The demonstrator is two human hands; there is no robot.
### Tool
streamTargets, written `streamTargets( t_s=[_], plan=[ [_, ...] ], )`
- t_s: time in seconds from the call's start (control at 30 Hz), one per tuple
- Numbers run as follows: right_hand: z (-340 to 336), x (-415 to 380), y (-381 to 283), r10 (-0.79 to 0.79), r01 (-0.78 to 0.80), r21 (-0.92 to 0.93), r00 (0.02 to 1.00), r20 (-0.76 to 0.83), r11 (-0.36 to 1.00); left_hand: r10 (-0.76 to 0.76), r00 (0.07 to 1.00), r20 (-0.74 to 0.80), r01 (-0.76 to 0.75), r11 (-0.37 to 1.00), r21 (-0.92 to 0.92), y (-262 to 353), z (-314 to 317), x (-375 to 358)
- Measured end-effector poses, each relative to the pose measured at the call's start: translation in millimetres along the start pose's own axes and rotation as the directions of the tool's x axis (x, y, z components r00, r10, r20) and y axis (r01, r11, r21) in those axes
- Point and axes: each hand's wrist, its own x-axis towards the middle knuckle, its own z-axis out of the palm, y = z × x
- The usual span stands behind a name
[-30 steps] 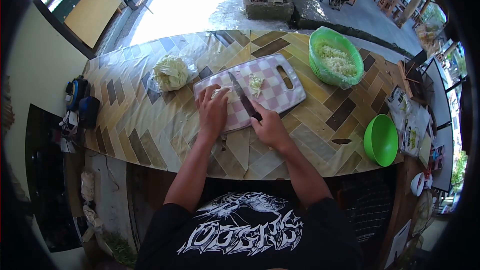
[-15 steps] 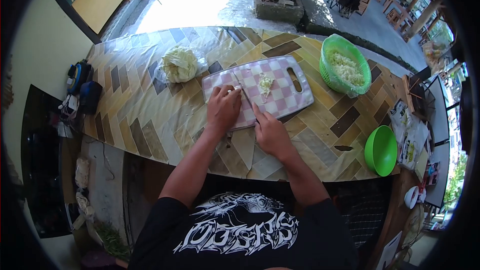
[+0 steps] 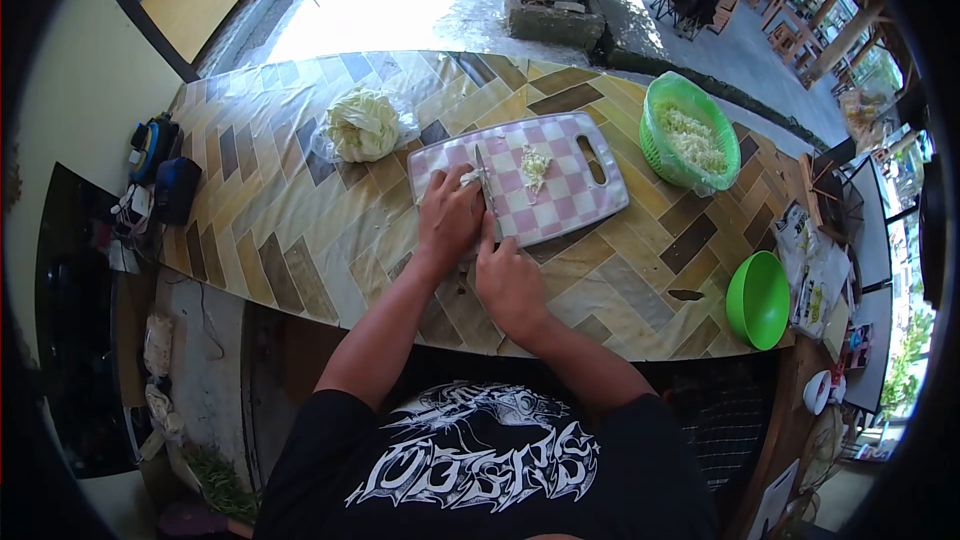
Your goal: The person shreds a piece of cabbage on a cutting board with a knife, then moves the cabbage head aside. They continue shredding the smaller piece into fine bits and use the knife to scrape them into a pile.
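Note:
My right hand (image 3: 512, 285) is closed round the handle of a knife (image 3: 489, 196), index finger stretched along it. The blade lies over a pink-and-white checked cutting board (image 3: 575, 215), pointing away from me. Left of the blade, my left hand (image 3: 450, 215) presses a small pale piece of cabbage (image 3: 470, 178) to the board with curled fingers; most of the piece is hidden. To the right of the knife is a little heap of chopped cabbage (image 3: 534, 168). A cabbage (image 3: 362, 126) rests on clear plastic beyond the board's left end.
A green basket (image 3: 657, 155) lined with plastic holds shredded cabbage (image 3: 692, 140) at the right. Nearer me stands a green bowl (image 3: 757, 300), beside plastic packages (image 3: 815, 275). Dark devices (image 3: 178, 190) sit at the left edge of the table (image 3: 270, 210).
My right hand has moved left and towards me with the knife, bringing the blade closer to my left fingers. The left hand has barely shifted.

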Motion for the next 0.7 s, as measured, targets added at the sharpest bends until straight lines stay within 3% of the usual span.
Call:
streamTargets(
  t_s=[0.2, 0.37, 0.47, 0.7],
  plan=[
    [6.9, 23.2, -0.6, 0.054, -0.051, 0.096, 0.998, -0.030, 0.994, 0.029, 1.000, 0.006, -0.029, 0.998, -0.053, -2.0, -3.0, -0.7],
    [-26.6, 9.4, 6.0, 0.018, -0.019, 0.187, 1.000, 0.007, 0.982, 0.034, 0.999, 0.018, -0.033, 0.999, -0.040, -4.1, -2.1, 0.6],
    [-28.9, -3.3, -3.0, 0.069, -0.089, 0.150, 0.989, 0.133, 0.985, 0.036, 0.999, 0.020, -0.035, 0.998, -0.049, -2.7, -4.4, 1.0],
    [-8.4, 14.4, 0.2, 0.079, -0.091, 0.157, 0.994, 0.081, 0.983, 0.041, 0.999, 0.003, -0.040, 0.997, -0.058, -1.4, -2.5, 0.4]
  ],
)
